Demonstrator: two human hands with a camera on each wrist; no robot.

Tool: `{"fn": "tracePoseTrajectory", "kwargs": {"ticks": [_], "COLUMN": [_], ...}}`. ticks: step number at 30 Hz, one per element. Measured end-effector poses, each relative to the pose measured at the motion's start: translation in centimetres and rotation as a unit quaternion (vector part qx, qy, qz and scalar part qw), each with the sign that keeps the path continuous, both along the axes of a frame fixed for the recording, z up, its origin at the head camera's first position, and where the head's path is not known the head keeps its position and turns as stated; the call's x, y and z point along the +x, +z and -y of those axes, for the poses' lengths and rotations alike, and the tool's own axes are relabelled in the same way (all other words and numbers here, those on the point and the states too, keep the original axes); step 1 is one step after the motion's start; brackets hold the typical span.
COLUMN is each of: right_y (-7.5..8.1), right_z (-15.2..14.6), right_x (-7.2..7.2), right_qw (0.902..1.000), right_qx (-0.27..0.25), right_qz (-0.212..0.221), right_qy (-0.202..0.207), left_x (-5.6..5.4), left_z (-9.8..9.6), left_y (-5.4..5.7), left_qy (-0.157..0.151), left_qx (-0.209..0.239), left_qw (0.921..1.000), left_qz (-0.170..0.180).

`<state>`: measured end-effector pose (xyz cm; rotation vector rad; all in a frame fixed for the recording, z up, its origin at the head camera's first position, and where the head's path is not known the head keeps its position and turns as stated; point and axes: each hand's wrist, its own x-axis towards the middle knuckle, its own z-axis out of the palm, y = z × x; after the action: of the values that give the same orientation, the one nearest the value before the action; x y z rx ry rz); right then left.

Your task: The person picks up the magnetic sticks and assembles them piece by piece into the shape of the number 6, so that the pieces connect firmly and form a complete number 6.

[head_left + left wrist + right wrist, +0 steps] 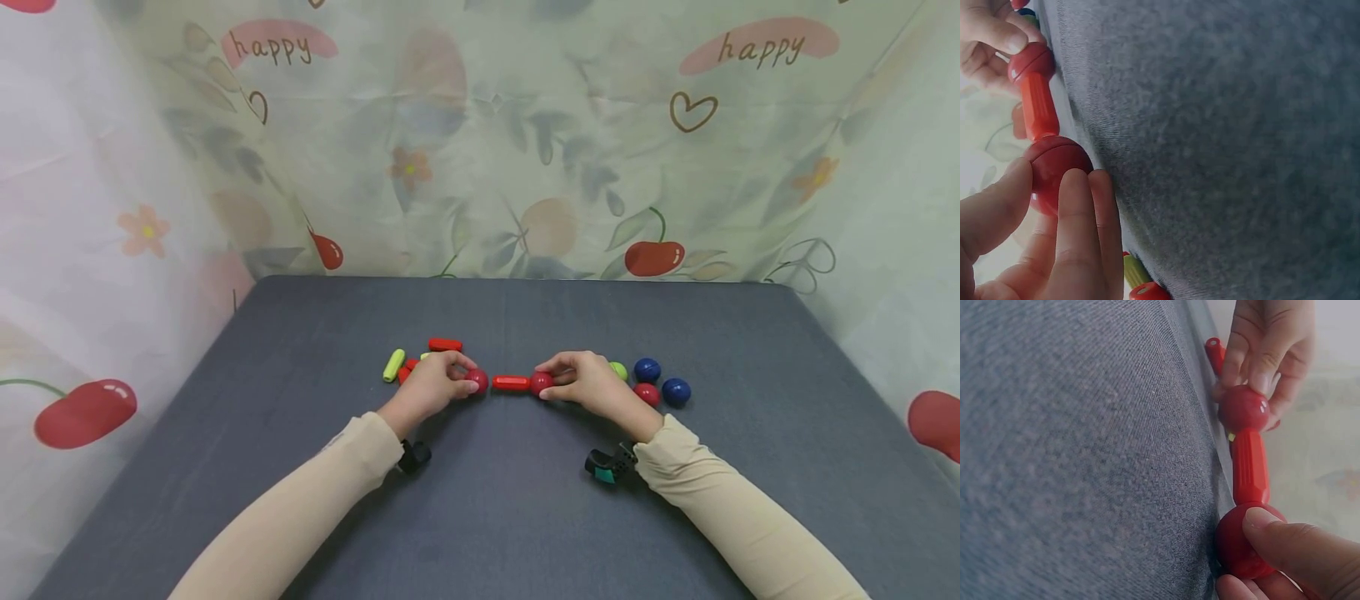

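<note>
- Two cream-sleeved forearms [300, 512] of yours rise from the lower left and lower right of the head frame, angling inward.
- Your left hand [433, 385] turns toward frame right, thumb and fingertips pinching a glossy dark-red ball [477, 382].
- Your right hand [596, 383] faces frame left, thumb and fingers pinching a second glossy dark-red ball [542, 383].
- Between these balls, below the head frame's centre, you have a bright red, ridged, plastic-looking rod [511, 383], its long axis running left to right, nearly level.
- Its right end meets your right hand's ball; its left end points at your left hand's ball, and whether those two touch cannot be told.
- In your right wrist view the rod runs nearly vertically, right of centre.
- Near your left hand lie a yellow-green rod [393, 366] and a spare red rod [446, 344]; beside your right, two blue balls [647, 370].
</note>
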<state>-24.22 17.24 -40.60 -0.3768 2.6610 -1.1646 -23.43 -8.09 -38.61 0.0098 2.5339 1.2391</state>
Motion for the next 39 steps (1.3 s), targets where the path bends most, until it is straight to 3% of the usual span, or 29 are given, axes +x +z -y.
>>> {"fn": "tracePoseTrajectory", "kwargs": {"ticks": [20, 39], "right_y": [-0.06, 0.05], "right_z": [-0.07, -0.12], "right_x": [-0.20, -0.22], "right_qw": [1.0000, 0.9999], "right_qx": [-0.003, -0.004], "right_qz": [0.001, 0.003], "right_qy": [0.009, 0.012], "left_x": [-0.52, -0.24], "left_z": [-0.12, -0.66], "left_y": [-0.59, 0.04], "left_qy": [-0.004, -0.007], "left_qx": [-0.024, -0.017], "left_qw": [0.9996, 0.9998], "left_qz": [-0.016, 0.002]}}
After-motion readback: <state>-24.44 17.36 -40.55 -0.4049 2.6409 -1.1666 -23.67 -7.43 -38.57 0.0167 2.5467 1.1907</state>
